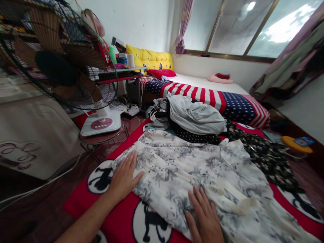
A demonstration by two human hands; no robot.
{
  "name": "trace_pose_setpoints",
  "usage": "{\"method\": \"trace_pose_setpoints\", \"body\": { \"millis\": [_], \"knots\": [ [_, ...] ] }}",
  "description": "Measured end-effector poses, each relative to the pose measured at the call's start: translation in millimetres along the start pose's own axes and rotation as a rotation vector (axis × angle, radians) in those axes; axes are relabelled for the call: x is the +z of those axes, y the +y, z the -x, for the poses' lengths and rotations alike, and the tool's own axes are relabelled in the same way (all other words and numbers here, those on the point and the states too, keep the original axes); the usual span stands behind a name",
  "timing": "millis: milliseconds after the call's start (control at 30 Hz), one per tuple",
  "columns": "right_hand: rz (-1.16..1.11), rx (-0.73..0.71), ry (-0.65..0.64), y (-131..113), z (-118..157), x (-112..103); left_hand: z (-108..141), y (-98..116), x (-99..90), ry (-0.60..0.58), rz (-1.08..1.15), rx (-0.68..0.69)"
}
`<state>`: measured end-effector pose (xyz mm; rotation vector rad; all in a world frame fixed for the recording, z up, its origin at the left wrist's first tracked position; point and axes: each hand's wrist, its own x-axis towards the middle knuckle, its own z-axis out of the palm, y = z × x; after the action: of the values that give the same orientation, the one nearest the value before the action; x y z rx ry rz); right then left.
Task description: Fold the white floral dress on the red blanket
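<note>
Hands, left hand (124, 179) and right hand (205, 216), press flat, open, on floral garment (197, 168) stretching left-to-right.

Daylight comes from the large window (250, 27) at the far right, where the glass blows out to white glare. The far bed (210, 82) and wall are bright; the near left floor (37, 202) lies dim and shadowed. The white floral garment (197, 172) is evenly lit, with soft shadows. The wide lens bends the edges, stretching the fan (58, 57) at left. Corners look slightly soft.
</note>
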<state>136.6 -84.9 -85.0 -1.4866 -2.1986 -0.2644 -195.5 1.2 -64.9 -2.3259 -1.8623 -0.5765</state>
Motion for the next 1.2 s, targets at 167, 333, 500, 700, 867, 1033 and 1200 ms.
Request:
{"method": "trace_pose_setpoints", "body": {
  "millis": [167,333,500,700,867,1033,1200],
  "knots": [
    [0.026,-0.028,0.000,4.4,-0.9,-0.5,-12.8,0.2,-8.6,-0.017,-0.088,-0.083],
    [-0.004,-0.021,-0.006,1.7,-2.4,-1.9,-29.5,33.8,-16.2,-0.055,-0.035,0.167],
    [-0.116,0.126,-0.075,-14.0,-7.0,-16.0,-28.8,7.3,-4.9,-0.178,-0.051,0.189],
    [-0.293,0.312,-0.252,-30.3,-19.8,-40.0,-52.2,9.5,11.8,-0.094,0.066,0.349],
    [-0.336,0.373,-0.229,-32.7,-24.2,-44.0,-55.9,117.9,20.8,-0.168,0.483,0.709],
    [-0.307,0.329,-0.188,-32.7,-23.5,-50.5,-54.9,176.2,46.0,-0.246,0.484,0.852],
    [-0.258,0.284,-0.247,-16.2,-3.5,-70.6,-58.0,170.9,59.2,-0.179,0.367,0.925]
  ]
}}
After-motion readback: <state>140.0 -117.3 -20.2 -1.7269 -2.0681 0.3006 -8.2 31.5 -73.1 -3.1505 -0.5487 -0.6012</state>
